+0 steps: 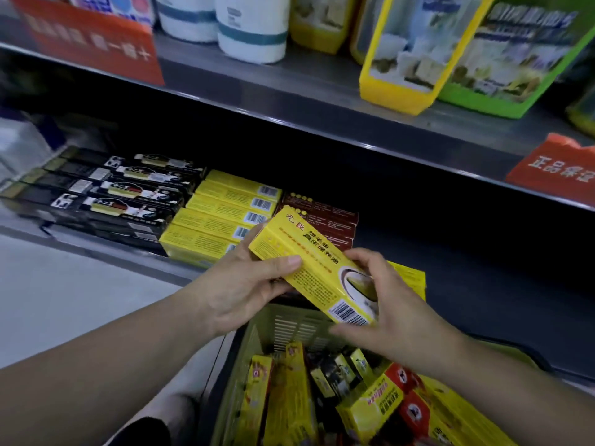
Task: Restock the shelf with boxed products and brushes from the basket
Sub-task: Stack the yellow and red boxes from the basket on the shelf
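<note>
A long yellow box (309,268) with red print and a barcode is held above the basket by both hands. My left hand (248,288) grips its far end, thumb on top. My right hand (383,310) holds the near barcode end with curled fingers. Below them stands a green plastic basket (289,323) with several yellow and red boxes (370,410) inside. On the lower shelf (450,252) lie rows of yellow boxes (219,217), dark red boxes (325,217) and black boxes (116,191). Another yellow box (409,278) peeks out behind my right hand.
The upper shelf (289,88) carries white bottles (251,27), a yellow carton (409,59) and a green carton (515,59). Red price signs (87,37) hang from its edge. The lower shelf is dark and bare to the right of the red boxes. Pale floor lies at the left.
</note>
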A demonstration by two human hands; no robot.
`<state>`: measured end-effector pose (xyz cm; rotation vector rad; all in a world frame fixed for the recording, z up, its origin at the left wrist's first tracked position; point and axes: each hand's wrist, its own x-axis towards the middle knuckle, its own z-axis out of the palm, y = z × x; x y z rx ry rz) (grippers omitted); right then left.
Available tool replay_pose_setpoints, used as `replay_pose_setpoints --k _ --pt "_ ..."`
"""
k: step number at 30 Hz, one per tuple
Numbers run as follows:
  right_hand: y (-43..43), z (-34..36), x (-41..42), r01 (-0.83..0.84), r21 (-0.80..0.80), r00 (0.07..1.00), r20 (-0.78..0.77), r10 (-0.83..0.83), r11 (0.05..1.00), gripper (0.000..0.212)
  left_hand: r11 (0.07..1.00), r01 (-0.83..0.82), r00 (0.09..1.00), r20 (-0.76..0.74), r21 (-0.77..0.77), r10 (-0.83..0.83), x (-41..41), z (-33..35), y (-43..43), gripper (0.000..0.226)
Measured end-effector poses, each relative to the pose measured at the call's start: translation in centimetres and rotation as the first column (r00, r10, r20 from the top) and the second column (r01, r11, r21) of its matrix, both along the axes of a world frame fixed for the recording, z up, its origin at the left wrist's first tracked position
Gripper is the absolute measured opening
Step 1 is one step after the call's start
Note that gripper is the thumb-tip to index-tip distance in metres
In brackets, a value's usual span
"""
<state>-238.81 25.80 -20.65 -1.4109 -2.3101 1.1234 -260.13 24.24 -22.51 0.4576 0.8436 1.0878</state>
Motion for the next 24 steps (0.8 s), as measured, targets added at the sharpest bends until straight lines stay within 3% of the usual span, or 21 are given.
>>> replay_pose_setpoints --k 2,5,8,10,12,15,18,21,22,24 --pt "0.8 -0.3 -1.8 0.0 -0.02 1.0 -0.002 0.0 1.0 0.092 1.0 -0.017 1.0 0.011 0.021 0.017 -1.1 -0.1 0.3 0.076" --pt "2.1 -1.0 -4.6 0.023 0.079 1.0 0.016 -0.025 0.997 0.092 0.997 -0.073 0.996 -0.046 0.032 0.075 -3.1 -0.1 0.6 0.071" --pt "3.3 -1.7 -7.0 0.018 0.251 0.997 0.069 -0.036 0.968 0.092 0.983 -0.172 0.984 -0.05 -0.068 0.169 -5.3 -0.7 0.8 0.055" --pt "4.1 -1.8 -8.2 -0.077 0.277 0.992 0.121 0.045 0.958 0.088 0.959 -0.25 0.968 -0.044 -0.131 0.247 -6.6 -1.6 1.0 0.064" --pt "5.0 -1.4 -9.3 -0.089 0.107 0.994 0.073 0.082 0.99 0.071 0.96 -0.253 0.967 -0.047 -0.117 0.25 -7.9 -2.3 0.9 0.077" --pt "6.3 -0.6 -10.4 -0.071 -0.185 0.997 -0.021 0.069 0.98 0.043 0.987 -0.162 0.986 -0.037 0.006 0.162 -9.2 -2.7 0.2 0.065" --pt "7.4 -0.3 -10.9 -0.083 -0.255 0.996 -0.064 0.069 0.963 0.039 0.989 -0.126 0.992 -0.009 0.071 0.127 -9.9 -2.9 0.2 0.055" --pt "7.7 -0.5 -11.4 -0.036 -0.1 0.999 -0.028 0.034 0.994 0.058 0.988 -0.099 0.936 -0.326 0.118 0.132 -10.5 -3.1 0.7 0.061" --pt "7.6 -0.5 -11.6 -0.027 -0.028 1.0 -0.015 0.026 0.999 0.054 0.987 -0.106 0.885 -0.442 0.117 0.147 -10.7 -3.3 0.8 0.065" --pt "7.4 -0.6 -11.9 -0.009 0.099 0.999 -0.052 0.015 0.995 0.044 0.982 -0.163 0.84 -0.509 0.091 0.187 -10.9 -3.5 1.0 0.073"
